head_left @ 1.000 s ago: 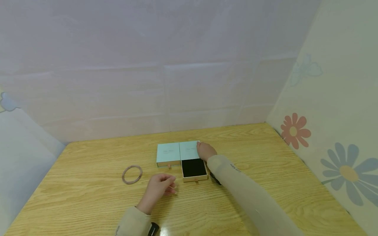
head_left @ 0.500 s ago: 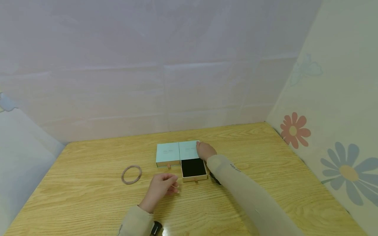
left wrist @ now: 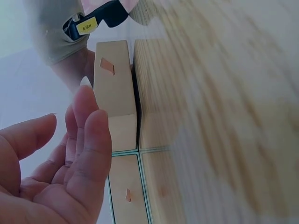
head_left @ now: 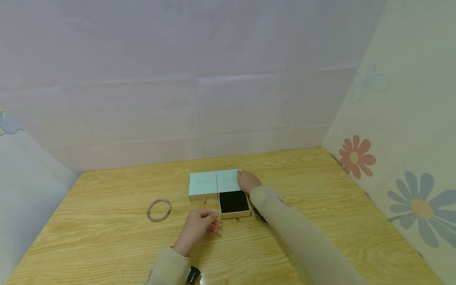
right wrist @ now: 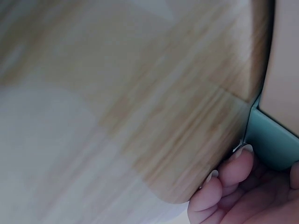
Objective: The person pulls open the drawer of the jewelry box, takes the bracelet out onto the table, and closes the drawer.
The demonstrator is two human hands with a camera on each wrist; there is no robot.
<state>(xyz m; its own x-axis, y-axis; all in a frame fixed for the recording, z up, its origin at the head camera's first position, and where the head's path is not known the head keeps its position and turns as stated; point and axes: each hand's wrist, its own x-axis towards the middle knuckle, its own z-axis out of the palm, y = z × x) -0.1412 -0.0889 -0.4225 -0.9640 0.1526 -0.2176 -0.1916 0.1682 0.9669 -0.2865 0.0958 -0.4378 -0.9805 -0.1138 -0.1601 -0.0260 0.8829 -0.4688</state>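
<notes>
Two light-blue drawer boxes stand side by side on the table. The left box [head_left: 203, 184] is closed, with a small ribbon tab at its front. From the right box [head_left: 228, 180] the drawer [head_left: 235, 215] is pulled out toward me, showing a black lining. My right hand [head_left: 248, 182] grips the right box by its outer side; in the right wrist view its fingers [right wrist: 236, 168] curl at the teal sleeve. My left hand [head_left: 200, 225] hovers in front of the drawer, thumb and fingers apart in the left wrist view, holding nothing. A pinkish bangle [head_left: 159, 210] lies on the left.
The wood-grain table [head_left: 117, 245] runs back to a pale cloth wall [head_left: 199, 99]. At the right stands a panel [head_left: 399, 130] printed with flowers. A black wrist strap [head_left: 193, 274] shows at my left sleeve.
My left hand has drifted a little to the right, closer to the drawer's front. The right hand, both boxes and the bangle stay where they were.
</notes>
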